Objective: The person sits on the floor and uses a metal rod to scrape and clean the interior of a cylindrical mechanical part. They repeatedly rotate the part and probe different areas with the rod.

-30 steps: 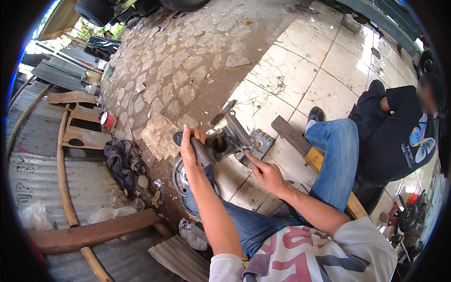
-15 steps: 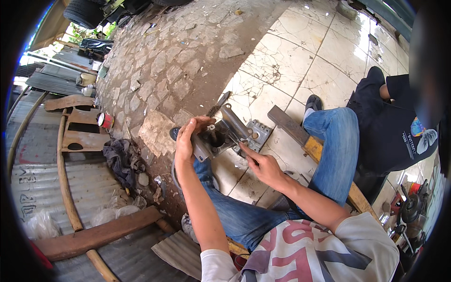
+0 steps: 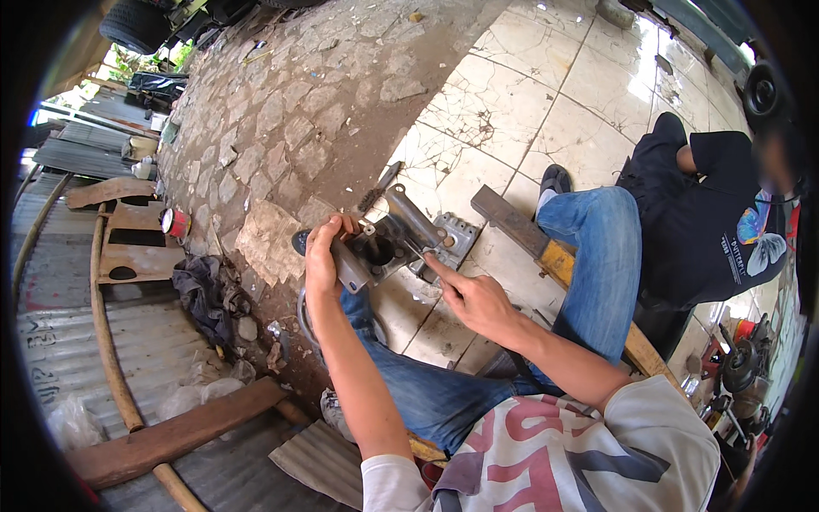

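A grey metal casting with a dark round bore is held up in front of me. My left hand is closed around its left side, the fingertips behind the upper edge. My right hand is closed on a thin metal tool, its index finger stretched along it. The tool's tip lies against or just over the casting's right side; I cannot tell which. Beyond the casting, a dark-bristled brush lies on the floor. Just right of it, a flat grey metal part with holes rests on the tiles.
A steel beam, partly yellow, runs beside my right leg. At the right sits another person in dark clothes. Flattened brown paper, a red-and-white can and a dark cloth lie left. Cracked white tiles meet stone paving.
My view has turned slightly to the right, so most things sit further left. Both hands keep their holds. More of the casting's bore shows, and the other person's body has shifted a little.
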`<act>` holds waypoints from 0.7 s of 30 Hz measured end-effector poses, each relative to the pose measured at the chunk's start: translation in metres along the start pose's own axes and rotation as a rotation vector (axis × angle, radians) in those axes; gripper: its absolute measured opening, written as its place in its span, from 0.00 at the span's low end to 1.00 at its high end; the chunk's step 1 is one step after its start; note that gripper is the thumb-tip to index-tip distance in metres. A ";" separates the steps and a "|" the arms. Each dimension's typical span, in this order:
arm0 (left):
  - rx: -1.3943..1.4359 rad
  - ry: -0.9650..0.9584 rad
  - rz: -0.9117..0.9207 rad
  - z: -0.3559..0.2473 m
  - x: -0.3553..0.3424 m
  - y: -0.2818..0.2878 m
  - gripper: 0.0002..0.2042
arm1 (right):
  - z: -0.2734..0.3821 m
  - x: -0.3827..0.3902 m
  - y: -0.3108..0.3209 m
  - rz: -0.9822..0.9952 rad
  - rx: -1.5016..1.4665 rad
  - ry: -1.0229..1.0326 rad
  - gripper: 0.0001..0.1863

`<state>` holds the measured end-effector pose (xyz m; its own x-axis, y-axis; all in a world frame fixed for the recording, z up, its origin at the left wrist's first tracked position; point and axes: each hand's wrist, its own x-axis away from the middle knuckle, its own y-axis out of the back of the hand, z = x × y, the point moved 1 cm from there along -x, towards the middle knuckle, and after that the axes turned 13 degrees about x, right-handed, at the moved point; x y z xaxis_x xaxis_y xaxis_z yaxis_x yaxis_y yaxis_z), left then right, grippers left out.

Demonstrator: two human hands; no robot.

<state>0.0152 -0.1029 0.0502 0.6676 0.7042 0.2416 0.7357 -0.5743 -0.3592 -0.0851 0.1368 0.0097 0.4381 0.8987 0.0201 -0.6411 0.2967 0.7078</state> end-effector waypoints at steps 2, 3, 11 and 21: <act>0.083 -0.036 -0.056 0.000 0.001 -0.009 0.07 | 0.003 0.002 0.006 0.010 0.033 0.015 0.28; 0.125 -0.053 -0.084 0.001 0.001 -0.011 0.07 | 0.005 0.003 0.008 0.010 0.055 0.028 0.28; 0.076 -0.094 -0.070 0.003 0.004 -0.014 0.11 | 0.023 -0.031 0.016 0.014 0.158 -0.015 0.28; 0.036 -0.136 -0.065 0.001 0.008 -0.022 0.21 | 0.023 -0.007 0.018 0.054 0.250 0.011 0.28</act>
<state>0.0040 -0.0837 0.0592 0.5951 0.7910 0.1419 0.7707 -0.5118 -0.3796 -0.0852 0.1286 0.0389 0.3995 0.9150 0.0556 -0.4872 0.1605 0.8584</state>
